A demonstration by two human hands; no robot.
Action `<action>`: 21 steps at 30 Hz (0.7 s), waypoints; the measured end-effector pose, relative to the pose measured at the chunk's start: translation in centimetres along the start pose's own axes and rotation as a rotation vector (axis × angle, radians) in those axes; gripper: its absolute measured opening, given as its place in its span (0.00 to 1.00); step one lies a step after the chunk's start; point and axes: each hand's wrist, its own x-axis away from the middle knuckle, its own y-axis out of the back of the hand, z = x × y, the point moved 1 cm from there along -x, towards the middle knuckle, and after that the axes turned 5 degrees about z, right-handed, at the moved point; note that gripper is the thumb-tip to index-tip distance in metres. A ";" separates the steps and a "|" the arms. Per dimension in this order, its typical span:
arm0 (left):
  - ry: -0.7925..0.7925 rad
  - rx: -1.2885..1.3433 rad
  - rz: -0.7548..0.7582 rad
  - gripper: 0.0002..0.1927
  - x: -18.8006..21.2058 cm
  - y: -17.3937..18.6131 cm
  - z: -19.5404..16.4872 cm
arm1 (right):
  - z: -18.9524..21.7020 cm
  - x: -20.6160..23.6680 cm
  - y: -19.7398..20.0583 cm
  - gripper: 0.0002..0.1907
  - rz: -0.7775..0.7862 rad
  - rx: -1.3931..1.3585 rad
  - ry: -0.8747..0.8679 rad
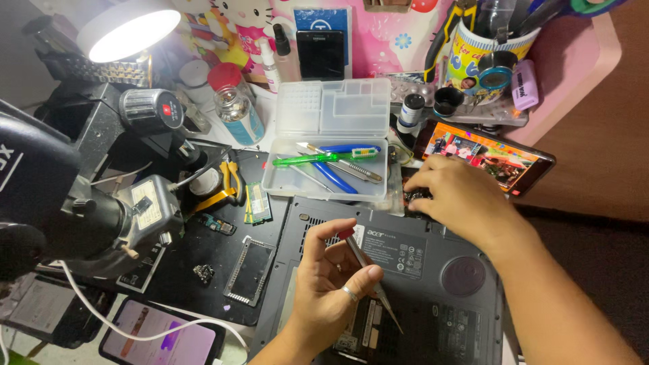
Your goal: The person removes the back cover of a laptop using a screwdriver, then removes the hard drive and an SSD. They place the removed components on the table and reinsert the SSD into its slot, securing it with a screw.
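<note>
The fingers of the left hand [329, 280] were closed around one thin screwdriver [368, 274] with a red cap, its tip pointing down at the open bay of the laptop. The right hand [454, 196] lay with its fingers curled down on the upper edge of the same laptop [433, 284]; whether they gripped something small there, I cannot tell. There was one grey laptop, turned bottom up, near the front edge of the table. Just behind it stood one clear plastic box [326, 177] with its lid open, holding a green pen, blue-handled pliers and some other tools. To the right of the box lay one smartphone [500, 159] with a bright screen, partly covered by the right hand. A second phone [159, 338] lay at the front left corner with a white cable across it. One memory module [257, 202] lay left of the box. The black microscope [61, 203] and one lamp [128, 30] filled the left side.
</note>
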 end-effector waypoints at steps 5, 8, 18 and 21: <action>-0.038 -0.104 0.019 0.31 0.0 0.0 -0.1 | -1.1 -0.2 0.3 0.11 -0.070 -0.116 -0.029; 0.003 0.033 0.007 0.31 -0.1 -0.1 -0.1 | -2.4 0.1 0.5 0.11 -0.084 -0.136 -0.021; -0.028 -0.026 0.030 0.31 -0.1 -0.1 -0.2 | -0.5 0.7 0.7 0.10 -0.043 -0.002 -0.029; -0.033 -0.020 0.033 0.32 -0.2 -0.2 -0.1 | -0.1 0.8 0.6 0.09 -0.028 0.091 -0.062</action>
